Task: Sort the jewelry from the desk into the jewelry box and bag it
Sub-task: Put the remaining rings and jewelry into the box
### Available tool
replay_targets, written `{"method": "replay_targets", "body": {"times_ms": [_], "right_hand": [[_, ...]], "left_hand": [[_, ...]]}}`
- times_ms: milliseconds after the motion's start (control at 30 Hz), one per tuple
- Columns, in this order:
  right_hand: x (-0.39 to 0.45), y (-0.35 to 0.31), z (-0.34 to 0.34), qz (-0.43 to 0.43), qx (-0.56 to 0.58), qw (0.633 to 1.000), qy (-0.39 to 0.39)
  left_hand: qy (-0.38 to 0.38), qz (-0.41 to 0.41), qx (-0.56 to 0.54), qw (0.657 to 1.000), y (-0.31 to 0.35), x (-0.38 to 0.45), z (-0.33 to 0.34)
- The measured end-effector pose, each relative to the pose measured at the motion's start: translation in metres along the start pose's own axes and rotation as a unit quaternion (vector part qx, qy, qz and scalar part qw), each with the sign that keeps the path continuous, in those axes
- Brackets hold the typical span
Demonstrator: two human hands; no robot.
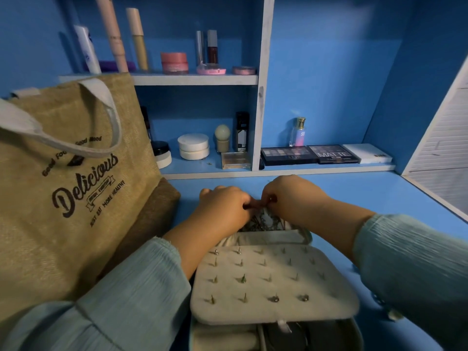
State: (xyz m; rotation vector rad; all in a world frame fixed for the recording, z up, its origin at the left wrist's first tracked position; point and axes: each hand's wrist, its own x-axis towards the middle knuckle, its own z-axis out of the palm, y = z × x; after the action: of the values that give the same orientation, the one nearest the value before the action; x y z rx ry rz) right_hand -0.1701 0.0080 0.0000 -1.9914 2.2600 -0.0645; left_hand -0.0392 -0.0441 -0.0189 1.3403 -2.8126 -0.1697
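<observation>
While pinching tangled jewelry [263,219] with left hand [222,209] and right hand [291,198], pale open jewelry box [273,307] below wrists, tan bag [63,186] left, unpacked.

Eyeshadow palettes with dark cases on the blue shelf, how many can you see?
2. One dark eyeshadow palette lies flat on the lower right shelf; the second, marked MATTE, lies touching its right side. Others may be hidden.

Two sleeved arms reach forward; the left hand [222,209] and right hand [291,196] meet, fingers curled, fingertips pinched together.
</observation>
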Motion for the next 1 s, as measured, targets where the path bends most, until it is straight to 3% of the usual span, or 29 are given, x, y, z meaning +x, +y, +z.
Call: {"method": "replay_targets", "body": {"times_ms": [167,533,667,1000], "right_hand": [[0.005,-0.006,-0.004,-0.005,-0.08,0.995,-0.055],[0.004,-0.002,-0.007,0.021,-0.009,0.998,-0.05],[0.003,-0.004,-0.006,0.041,-0.034,0.997,-0.052],[-0.014,0.008,-0.014,-0.013,0.036,0.999,-0.036]], "left_hand": [[-0.016,0.006,0.018,1.0,0.002,-0.002,-0.003],[-0.043,-0.002,-0.048,0.998,0.005,-0.009,-0.007],[-0.043,-0.002,-0.061,0.997,0.005,-0.01,-0.008],[-0.049,0.0,-0.183,0.982,-0.003,-0.01,-0.008]]}}
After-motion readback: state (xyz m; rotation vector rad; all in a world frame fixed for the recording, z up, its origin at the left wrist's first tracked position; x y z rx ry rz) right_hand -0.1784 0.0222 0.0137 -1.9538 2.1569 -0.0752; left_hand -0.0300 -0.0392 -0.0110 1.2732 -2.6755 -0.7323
